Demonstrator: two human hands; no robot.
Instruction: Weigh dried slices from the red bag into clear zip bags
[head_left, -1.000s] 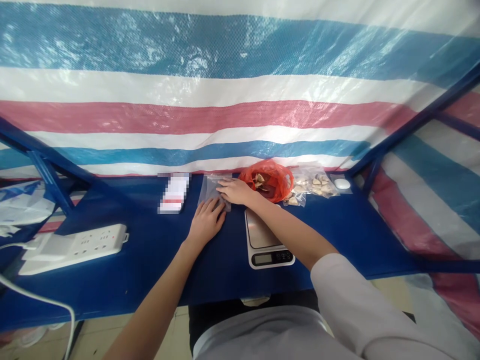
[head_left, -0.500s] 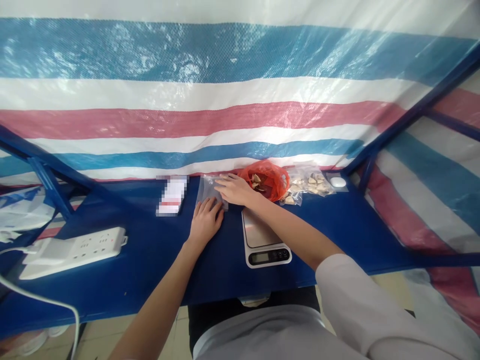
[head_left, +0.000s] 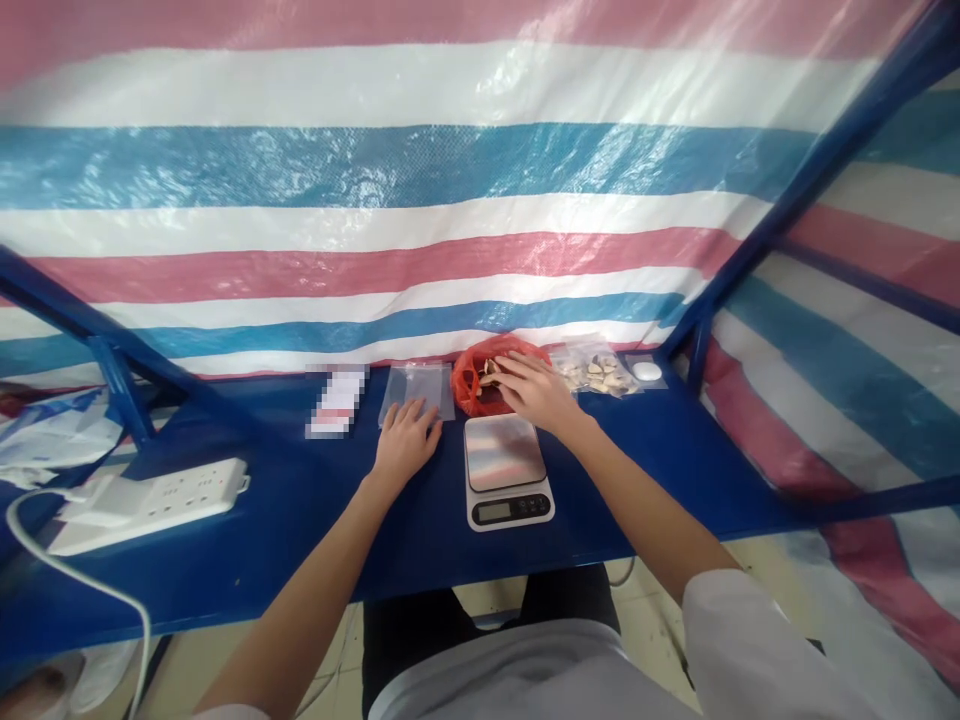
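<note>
Orange plastic bag [head_left: 466, 380] lies crumpled at the back edge of the blue bench top [head_left: 285, 520], holding dried pale-brown pieces [head_left: 491, 372], and the right hand [head_left: 532, 392] is curved over its mouth, fingers loosely spread. The work in hand looks like sorting or picking these pieces, though the fingers hide whether any piece is held, so that grip cannot be told; lifting one out would call for the fingertips to close narrowly on it. The left hand [head_left: 405, 445] lies flat and open, holding nothing, its fingertips [head_left: 424, 415] pressing on the lower edge of a clear flat plastic bag [head_left: 416, 392], which looks empty and sits just left of the orange bag. A digital kitchen scale [head_left: 505, 470] with a steel plate stands in front, between the hands, its dark display showing nothing readable. Right of the orange bag lies a clear bag of similar pieces [head_left: 596, 376], then a small white oval object [head_left: 646, 371]. A white power strip [head_left: 146, 505] sits far left. No brand can be read anywhere, and the printing on a white packet [head_left: 336, 400] is pixelated out. Striped tarpaulin [head_left: 375, 165] hangs behind.
</note>
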